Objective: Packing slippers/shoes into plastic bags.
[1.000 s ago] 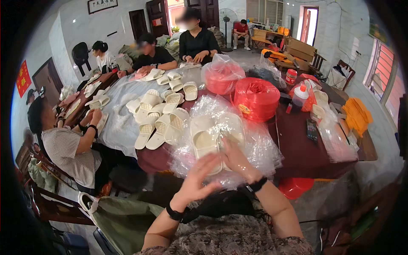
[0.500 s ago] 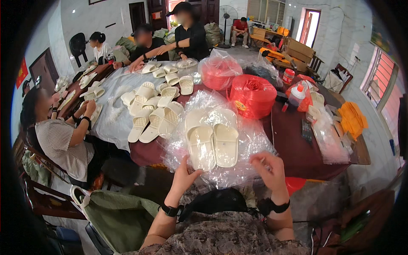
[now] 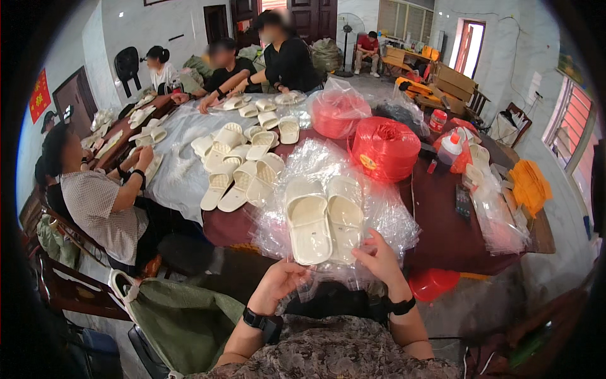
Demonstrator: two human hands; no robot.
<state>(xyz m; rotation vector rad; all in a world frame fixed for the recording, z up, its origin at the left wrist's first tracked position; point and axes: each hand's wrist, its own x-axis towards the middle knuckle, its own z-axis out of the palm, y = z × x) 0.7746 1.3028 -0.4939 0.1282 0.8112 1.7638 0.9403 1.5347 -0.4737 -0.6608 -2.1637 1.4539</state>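
Works at a table [image 3: 435, 221] under dark red cloth, part-covered by clear sheeting [image 3: 177, 164], in a room with pale marbled walls [image 3: 186, 25] and cardboard boxes [image 3: 457, 82] toward the back. Counts two rolls of red twine [image 3: 386, 148], one red-capped bottle [image 3: 450, 150], one dark remote control [image 3: 463, 202] and, nearest, one pair of cream slippers [image 3: 309, 230]. Has that pair lying amid clear plastic bags [image 3: 388, 211], just beyond and between left hand [image 3: 281, 281] and right hand [image 3: 382, 259], heels nearer. Has both hands' fingers bent at the plastic beside the heels; cannot tell whether either grips it.

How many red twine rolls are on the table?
2: nearer roll, beyond and right of the handled slipper pair; farther roll, behind the nearer one, leftward, under clear plastic. Others may be hidden.
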